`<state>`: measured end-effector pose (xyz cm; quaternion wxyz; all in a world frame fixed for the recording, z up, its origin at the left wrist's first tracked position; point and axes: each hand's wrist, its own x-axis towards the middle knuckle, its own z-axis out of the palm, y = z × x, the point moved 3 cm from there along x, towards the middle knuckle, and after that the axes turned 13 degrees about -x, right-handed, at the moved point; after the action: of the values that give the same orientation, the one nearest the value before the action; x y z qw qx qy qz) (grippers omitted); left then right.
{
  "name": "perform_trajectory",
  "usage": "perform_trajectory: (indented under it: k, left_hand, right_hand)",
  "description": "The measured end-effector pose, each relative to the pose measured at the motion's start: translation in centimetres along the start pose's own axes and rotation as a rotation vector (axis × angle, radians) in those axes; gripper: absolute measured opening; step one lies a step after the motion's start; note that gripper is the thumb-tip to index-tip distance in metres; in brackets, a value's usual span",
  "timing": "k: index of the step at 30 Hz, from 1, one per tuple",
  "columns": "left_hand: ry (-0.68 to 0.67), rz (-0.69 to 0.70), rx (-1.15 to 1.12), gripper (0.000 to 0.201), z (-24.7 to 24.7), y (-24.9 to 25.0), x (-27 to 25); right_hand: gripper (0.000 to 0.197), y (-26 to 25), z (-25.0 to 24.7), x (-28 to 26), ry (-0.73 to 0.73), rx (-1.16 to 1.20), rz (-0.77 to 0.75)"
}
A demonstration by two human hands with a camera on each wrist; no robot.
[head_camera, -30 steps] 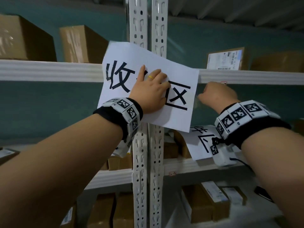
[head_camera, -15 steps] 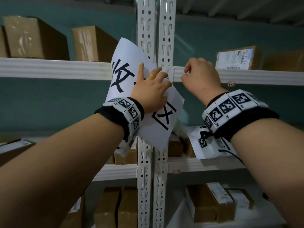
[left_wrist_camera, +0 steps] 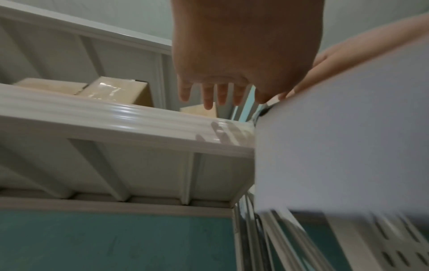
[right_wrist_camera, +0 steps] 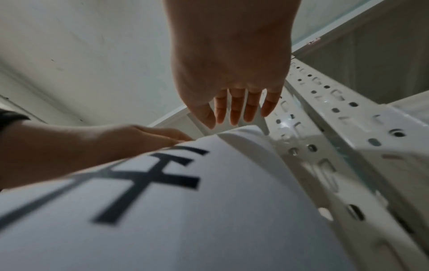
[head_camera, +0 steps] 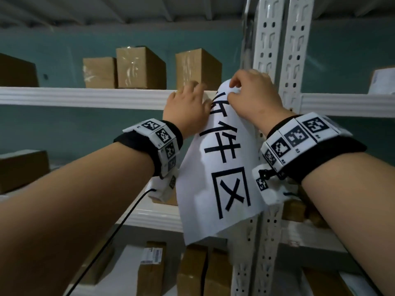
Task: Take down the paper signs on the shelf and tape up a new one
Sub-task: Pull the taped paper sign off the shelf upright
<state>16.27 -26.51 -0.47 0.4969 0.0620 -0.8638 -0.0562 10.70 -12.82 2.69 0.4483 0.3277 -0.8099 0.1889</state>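
A: What fills the scene?

B: A white metal shelf [head_camera: 85,97] runs across, with brown boxes [head_camera: 141,67] on it. Two slotted white posts [head_camera: 277,60] rise at right of centre.

A: Where is the sign?

B: The white paper sign [head_camera: 222,178] hangs lengthwise just left of the posts, its top at the shelf's front edge. Its black characters run downward, and the lower end swings loose below both wrists.

A: And the hands?

B: The left hand [head_camera: 186,107] lies against the shelf edge beside the sign's upper left, fingers straight and slightly spread. The right hand [head_camera: 254,97] is at the sign's top right, above the lettering. From the head view its thumb and forefinger seem to pinch the curled top edge. The right wrist view shows straighter fingers [right_wrist_camera: 236,108] just above that curl, so the pinch is not certain.
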Motion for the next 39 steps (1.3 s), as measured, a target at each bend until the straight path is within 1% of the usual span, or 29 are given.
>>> perform_trajectory:
  k: [3,5,10,15,20,24,28,33,39]
  left_hand:
    - [-0.049,-0.042,0.047,0.046,-0.7,-2.1,0.2]
    - [-0.083,-0.046,0.074,0.048,-0.8,-2.8,0.5]
    - [-0.084,0.058,0.097,0.049,-0.3,-1.9,1.7]
    - [-0.078,0.147,0.092,0.045,1.0,-0.5,3.0]
    - [-0.069,0.129,0.054,0.041,2.0,-0.5,3.5]
    - [-0.029,0.138,0.023,0.036,1.9,-0.8,3.8]
    - [-0.01,0.117,-0.001,0.032,1.6,-0.8,3.9]
    - [-0.008,0.095,-0.05,0.033,1.3,-0.9,4.0]
    - [-0.012,0.084,-0.053,0.03,1.0,-1.0,4.3]
  right_hand:
    - [0.029,-1.3,0.3,0.4,0.007,0.007,-0.016]
    - [0.03,-1.7,0.4,0.6,0.005,-0.014,-0.021]
    - [0.033,-2.1,0.3,1.0,0.005,-0.055,-0.039]
    - [0.033,-2.6,0.0,1.6,0.016,-0.112,-0.093]
    - [0.033,-2.1,0.7,1.9,-0.039,-0.19,-0.116]
    - [0.034,-1.8,1.4,2.0,-0.046,-0.289,-0.127]
    - [0.034,-2.4,2.0,2.4,-0.044,-0.32,-0.148]
    - [0.033,-2.9,2.5,3.2,-0.071,-0.365,-0.112]
    - [0.03,-3.0,2.6,3.9,-0.094,-0.449,-0.084]
